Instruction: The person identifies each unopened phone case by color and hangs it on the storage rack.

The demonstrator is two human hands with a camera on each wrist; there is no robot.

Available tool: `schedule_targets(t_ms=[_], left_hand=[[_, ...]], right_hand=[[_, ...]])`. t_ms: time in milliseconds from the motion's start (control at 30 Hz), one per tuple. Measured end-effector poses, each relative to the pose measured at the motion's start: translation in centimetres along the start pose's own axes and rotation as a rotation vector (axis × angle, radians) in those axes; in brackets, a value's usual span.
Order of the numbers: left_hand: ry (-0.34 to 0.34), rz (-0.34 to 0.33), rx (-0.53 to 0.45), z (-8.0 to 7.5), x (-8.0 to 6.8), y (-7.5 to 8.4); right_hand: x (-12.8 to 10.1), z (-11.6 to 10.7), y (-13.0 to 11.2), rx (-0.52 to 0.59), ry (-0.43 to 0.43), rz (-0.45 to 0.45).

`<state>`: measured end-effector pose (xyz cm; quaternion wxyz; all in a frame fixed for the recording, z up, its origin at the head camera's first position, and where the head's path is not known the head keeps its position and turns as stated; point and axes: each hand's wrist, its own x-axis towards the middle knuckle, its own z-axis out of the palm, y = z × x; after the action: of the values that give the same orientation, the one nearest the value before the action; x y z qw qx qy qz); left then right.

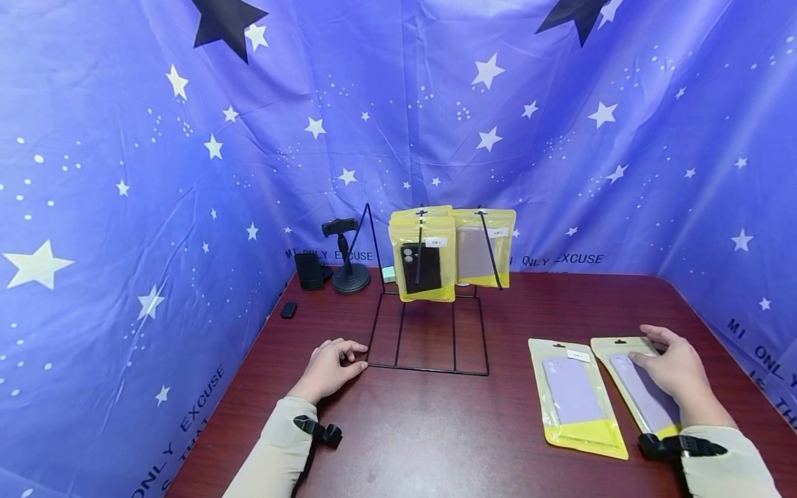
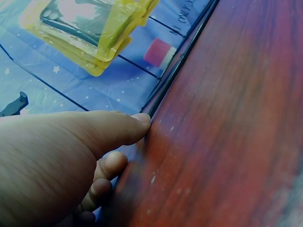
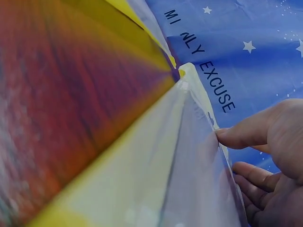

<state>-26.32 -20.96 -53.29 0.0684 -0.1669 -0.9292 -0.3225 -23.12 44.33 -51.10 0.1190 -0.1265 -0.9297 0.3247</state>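
Observation:
My left hand (image 1: 331, 365) is at the front left corner of a black wire display rack (image 1: 426, 371), thumb and forefinger pinching its base rod. In the left wrist view the thumb (image 2: 135, 124) lies on the rod, with the other fingers curled below. My right hand (image 1: 675, 366) grips the upper part of a bagged lilac phone case (image 1: 650, 398) on the table. The right wrist view has the thumb (image 3: 232, 137) on the bag's edge and the fingers at its far side. Left of it lies a second bagged lilac phone case (image 1: 571, 391).
On the rack's hooks hang a bagged black phone case (image 1: 428, 277) and a bagged pale one (image 1: 474, 252), with another bag behind. A phone stand (image 1: 351, 277), a dark upright object (image 1: 308, 271) and a small black item (image 1: 289, 310) stand at the back left. A starry blue cloth (image 1: 398, 138) surrounds the table.

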Motion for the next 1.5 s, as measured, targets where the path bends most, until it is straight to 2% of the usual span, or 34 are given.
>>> schedule_targets(t_ms=[333, 667, 1133, 1500], left_hand=[[-0.003, 0.001, 0.011, 0.0, 0.1, 0.0], [0.001, 0.003, 0.014, 0.1, 0.1, -0.1], [-0.004, 0.001, 0.008, 0.0, 0.1, 0.0], [0.009, 0.012, 0.005, 0.0, 0.0, 0.0]], right_hand=[[0.0, -0.1, 0.1, -0.001, -0.028, 0.062], [-0.1, -0.1, 0.4, 0.022, -0.016, 0.083], [-0.1, -0.8, 1.2, 0.006, 0.094, 0.012], [-0.1, -1.7, 2.0, 0.004, 0.055, 0.103]])
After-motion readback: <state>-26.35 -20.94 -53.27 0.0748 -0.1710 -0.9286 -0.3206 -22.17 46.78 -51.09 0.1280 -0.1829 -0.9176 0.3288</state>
